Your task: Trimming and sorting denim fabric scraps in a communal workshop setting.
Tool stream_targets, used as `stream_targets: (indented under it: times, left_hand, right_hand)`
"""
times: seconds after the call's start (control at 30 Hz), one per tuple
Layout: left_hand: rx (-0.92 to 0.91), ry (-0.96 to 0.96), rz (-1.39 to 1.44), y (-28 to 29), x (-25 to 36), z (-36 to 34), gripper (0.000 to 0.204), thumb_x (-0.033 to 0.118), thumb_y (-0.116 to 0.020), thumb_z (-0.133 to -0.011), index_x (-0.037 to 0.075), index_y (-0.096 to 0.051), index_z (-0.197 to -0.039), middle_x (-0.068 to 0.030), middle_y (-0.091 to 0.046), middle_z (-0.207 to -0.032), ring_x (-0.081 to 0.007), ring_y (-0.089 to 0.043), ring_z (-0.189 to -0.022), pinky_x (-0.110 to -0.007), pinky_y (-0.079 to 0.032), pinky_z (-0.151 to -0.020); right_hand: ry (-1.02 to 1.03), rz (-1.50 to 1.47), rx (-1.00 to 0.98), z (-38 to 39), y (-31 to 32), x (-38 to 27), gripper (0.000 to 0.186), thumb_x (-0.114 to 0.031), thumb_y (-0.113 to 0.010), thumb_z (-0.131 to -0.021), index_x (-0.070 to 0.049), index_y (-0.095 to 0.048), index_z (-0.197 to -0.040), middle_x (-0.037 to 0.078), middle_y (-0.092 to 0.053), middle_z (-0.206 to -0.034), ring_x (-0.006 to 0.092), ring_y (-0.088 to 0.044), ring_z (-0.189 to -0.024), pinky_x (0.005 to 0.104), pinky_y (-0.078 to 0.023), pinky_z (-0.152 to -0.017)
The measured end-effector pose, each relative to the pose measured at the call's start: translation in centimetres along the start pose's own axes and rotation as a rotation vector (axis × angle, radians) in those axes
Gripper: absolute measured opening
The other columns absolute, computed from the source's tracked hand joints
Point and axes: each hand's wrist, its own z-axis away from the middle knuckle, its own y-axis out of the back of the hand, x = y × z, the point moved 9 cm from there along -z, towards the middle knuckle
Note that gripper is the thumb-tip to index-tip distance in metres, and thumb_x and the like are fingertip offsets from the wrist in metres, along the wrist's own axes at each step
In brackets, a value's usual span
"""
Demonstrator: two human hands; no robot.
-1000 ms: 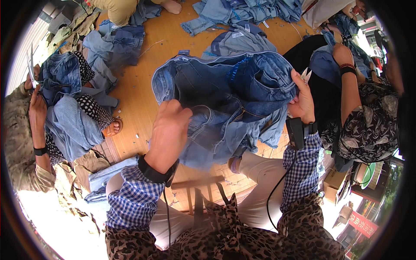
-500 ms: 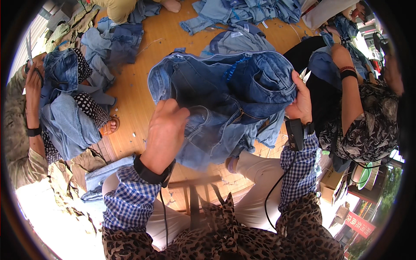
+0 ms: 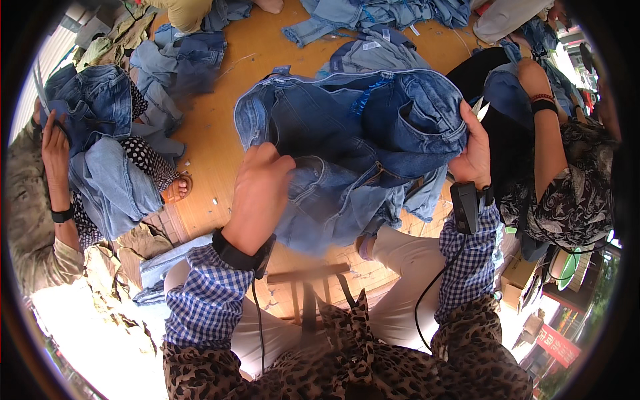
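Left fingers: curled tightly, with the near edge of the denim garment (image 3: pixel 347 160) grasped toward its left end; the fingertips are turned under and hidden.
Left hand pose: the left hand (image 3: pixel 260 193) is raised with the knuckles up and the back of the hand shown; the forearm is slanted in from the near left.
Right fingers: closed on the garment's right end, the thumb laid along the waistband; the other fingers are mostly concealed by cloth and palm.
Right hand pose: the right hand (image 3: pixel 475 157) is held upright, a little farther off than the left, with the wrist below it.
Blade: a pale pointed tip (image 3: pixel 483 105) is seen just beyond the right thumb; whether it is held in that hand cannot be told.
Denim garment: stretched between both hands above the person's knees, its waist opening spread; the lower part is blurred.
Wrists: a black strap (image 3: pixel 233 255) is worn on the left, a black device (image 3: pixel 465 208) on the right.
Left co-worker: scissors (image 3: pixel 40 87) are partly obscured beside the hand (image 3: pixel 55 150); the body is cut off.
Far side: denim pieces (image 3: pixel 393 13) are cropped by the upper edge.
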Motion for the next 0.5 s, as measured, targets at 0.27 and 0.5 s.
stream_targets:
  times: [0.27,0.5]
  left_hand:
    - [-0.021,0.001,-0.017,-0.8,-0.7,-0.1,0.02,-0.008,-0.062,-0.066,0.001,-0.063,-0.084,-0.0121,-0.055,-0.084,-0.0327,-0.053,-0.084,-0.039,-0.043,-0.071]
    - [-0.058,0.005,-0.074,-2.0,-1.2,0.1,0.019,-0.007,-0.062,-0.068,0.001,-0.063,-0.085,-0.0121,-0.056,-0.086,-0.0333,-0.053,-0.086,-0.038,-0.044,-0.073]
  right_hand:
    - [0.013,-0.014,0.047,0.5,-0.5,0.3,0.014,-0.021,-0.063,-0.087,-0.014,-0.062,-0.099,-0.001,-0.068,-0.093,0.0087,-0.065,-0.072,0.0173,-0.038,-0.042]
    - [-0.061,-0.056,-0.056,0.8,-1.0,1.1,0.016,-0.021,-0.062,-0.088,-0.012,-0.062,-0.101,0.002,-0.068,-0.097,0.0123,-0.066,-0.08,0.0217,-0.048,-0.054]
